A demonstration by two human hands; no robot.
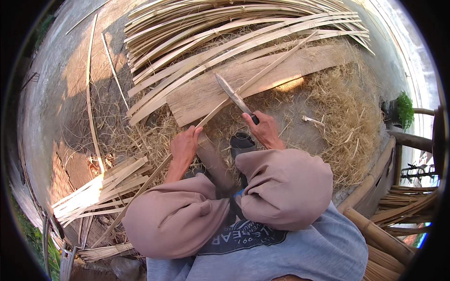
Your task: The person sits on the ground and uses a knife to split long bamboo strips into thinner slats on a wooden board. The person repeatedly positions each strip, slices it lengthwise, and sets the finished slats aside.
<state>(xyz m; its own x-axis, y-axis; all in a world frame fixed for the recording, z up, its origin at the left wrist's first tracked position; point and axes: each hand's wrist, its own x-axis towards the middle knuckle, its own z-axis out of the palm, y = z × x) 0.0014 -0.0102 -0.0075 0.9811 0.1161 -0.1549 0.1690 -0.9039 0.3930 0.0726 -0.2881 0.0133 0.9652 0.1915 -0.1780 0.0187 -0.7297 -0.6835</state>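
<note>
My left hand [184, 147] is closed round a long, thin bamboo strip [273, 65]. The strip runs slantwise from the far right, over a wide flat wooden board [192, 99], past my left knee to the lower left. In my right hand [266, 129] is a knife [228, 90], held by its black handle. Its blade points up and to the left and crosses the strip just beyond my left hand; whether its edge touches the strip I cannot tell. My fingers partly hide the handle.
A big pile of bamboo strips [159, 35] lies beyond the board. Curly shavings [344, 126] are heaped at the right, with more on the floor. Shorter strips [105, 189] lie at the lower left. Bamboo poles [375, 234] and a green plant [404, 110] stand at the right.
</note>
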